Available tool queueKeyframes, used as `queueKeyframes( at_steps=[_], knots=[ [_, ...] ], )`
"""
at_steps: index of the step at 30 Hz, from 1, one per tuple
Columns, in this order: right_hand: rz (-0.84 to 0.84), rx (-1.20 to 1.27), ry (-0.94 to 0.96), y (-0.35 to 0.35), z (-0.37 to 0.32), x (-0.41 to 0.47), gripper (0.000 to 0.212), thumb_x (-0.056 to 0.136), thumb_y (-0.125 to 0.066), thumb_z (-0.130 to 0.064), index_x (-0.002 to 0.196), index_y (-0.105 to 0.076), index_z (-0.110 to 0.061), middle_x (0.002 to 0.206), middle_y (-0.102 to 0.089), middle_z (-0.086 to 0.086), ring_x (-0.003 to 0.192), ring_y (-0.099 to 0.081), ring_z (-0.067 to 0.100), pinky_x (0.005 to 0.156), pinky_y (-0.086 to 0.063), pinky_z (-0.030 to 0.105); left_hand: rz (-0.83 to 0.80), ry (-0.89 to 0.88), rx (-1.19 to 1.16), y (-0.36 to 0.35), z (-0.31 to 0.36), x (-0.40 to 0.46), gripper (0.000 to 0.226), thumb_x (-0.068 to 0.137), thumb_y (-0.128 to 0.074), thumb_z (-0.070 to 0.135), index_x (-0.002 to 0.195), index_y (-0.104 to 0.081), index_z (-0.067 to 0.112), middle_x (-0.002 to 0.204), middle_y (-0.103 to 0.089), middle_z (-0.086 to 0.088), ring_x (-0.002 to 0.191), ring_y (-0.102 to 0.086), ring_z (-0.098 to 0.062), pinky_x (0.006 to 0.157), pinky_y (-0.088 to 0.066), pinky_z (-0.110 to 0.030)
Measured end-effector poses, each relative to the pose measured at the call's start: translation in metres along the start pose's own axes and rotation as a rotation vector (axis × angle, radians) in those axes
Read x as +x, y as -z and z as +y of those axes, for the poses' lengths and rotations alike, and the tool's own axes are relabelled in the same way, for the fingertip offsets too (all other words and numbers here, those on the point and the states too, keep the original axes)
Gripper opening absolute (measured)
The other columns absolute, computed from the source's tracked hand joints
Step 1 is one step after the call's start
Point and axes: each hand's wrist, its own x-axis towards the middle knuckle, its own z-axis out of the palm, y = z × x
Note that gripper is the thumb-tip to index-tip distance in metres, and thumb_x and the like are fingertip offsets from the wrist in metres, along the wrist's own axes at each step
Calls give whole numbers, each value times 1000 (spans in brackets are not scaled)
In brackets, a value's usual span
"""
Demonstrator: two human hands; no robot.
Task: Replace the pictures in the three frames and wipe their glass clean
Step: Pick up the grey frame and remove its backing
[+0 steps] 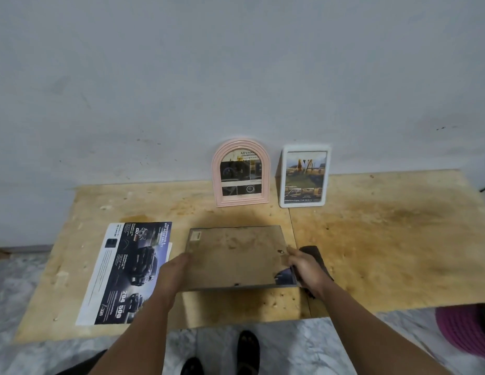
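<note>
A flat brown frame (236,255) lies face down in the middle of the picture, on a wooden table (384,239). We see its back board, which is stained and dusty. It looks thin, stiff and light, but there is glass inside, so it can crack if it bends or drops. The best place to hold it is by the two side edges, with both hands, keeping it flat. The little clips on the back look small and may pinch.

The left hand (173,269) is at the left edge of the frame, touching it with its fingers. I cannot tell if those fingers are curled under the edge. The right hand (303,266) is at the lower right corner, and its fingers grip the edge there. A bit of a dark picture (284,277) peeks out at that corner. The hands are apart, one on each side, with the frame between them.

A dark cloth (313,253) lies just behind the right hand. A car poster (127,272) lies to the left of the frame, near the left hand.

Higher up, a pink arched frame (240,173) and a white frame (305,175) stand leaning on the wall (236,63), side by side. Both have pictures in them.
</note>
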Motion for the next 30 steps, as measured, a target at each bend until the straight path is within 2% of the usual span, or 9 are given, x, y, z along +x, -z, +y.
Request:
queueKeyframes(
  at_steps=[4, 6, 9, 12, 15, 18, 20, 22, 30],
  knots=[
    [18, -98, 45, -14, 9, 2, 34, 101, -58, -13, 133, -58, -23, 126, -69, -2, 113, -65, 10, 94, -55, 25, 5, -119, 227, -8, -4, 6, 41, 103, -61, 28, 138, -63, 6, 123, -63, -5, 103, -54, -21, 90, -45, -34],
    [18, -158, 72, -18, 12, 5, 29, 101, -57, -8, 112, -62, -35, 111, -73, -10, 101, -69, 3, 85, -56, 20, -1, -163, 338, -9, -7, 11, 45, 103, -61, 20, 144, -56, 3, 122, -62, -7, 104, -55, -21, 89, -41, -30],
    [54, -278, 112, -27, 15, 4, 28, 99, -62, -19, 122, -63, -36, 113, -74, -11, 106, -69, 11, 97, -56, 37, -27, -193, 496, -5, -15, 16, 57, 98, -65, 19, 152, -48, 10, 131, -67, -10, 112, -66, -32, 90, -48, -37],
    [67, -379, 90, -29, 20, 8, 57, 98, -63, -30, 152, -46, -22, 130, -68, -7, 115, -64, 14, 98, -53, 35, -38, -235, 602, -1, -25, 19, 52, 95, -64, 22, 147, -54, 22, 114, -75, -7, 96, -68, -27, 78, -47, -34],
    [159, -480, 75, -33, 24, 10, 62, 97, -62, -37, 153, -44, -17, 136, -61, 4, 116, -62, 20, 95, -50, 33, -46, -283, 718, 3, -37, 30, 36, 88, -62, 27, 124, -63, 18, 102, -70, -5, 91, -68, -28, 74, -52, -37],
    [274, -448, 74, -39, 30, 5, 38, 94, -64, -33, 129, -67, -16, 113, -70, 11, 91, -66, 24, 79, -50, 35, -58, -315, 857, 5, -47, 41, 62, 89, -68, 21, 146, -50, 6, 133, -55, -13, 108, -61, -34, 85, -52, -38],
    [333, -371, 40, -43, 32, 0, 14, 93, -66, -25, 92, -72, -14, 84, -70, 11, 85, -65, 33, 70, -46, 39, -41, -307, 904, 6, -47, 39, 65, 88, -64, 18, 149, -45, 7, 129, -53, -17, 109, -58, -39, 85, -50, -40],
    [388, -318, 7, -44, 39, -1, 28, 92, -67, -24, 66, -63, -15, 63, -61, 6, 75, -61, 33, 63, -41, 36, -37, -300, 957, 7, -50, 40, 64, 84, -58, 18, 146, -45, 7, 118, -55, -22, 108, -56, -44, 82, -48, -42],
    [411, -57, -184, -49, 44, 8, 31, 79, -73, -26, 57, -58, -10, 59, -58, 14, 62, -57, 32, 61, -44, 42, -23, -324, 1111, 12, -55, 47, 55, 103, -50, 19, 157, -38, 15, 132, -49, -21, 113, -60, -42, 92, -50, -46]
  ],
)
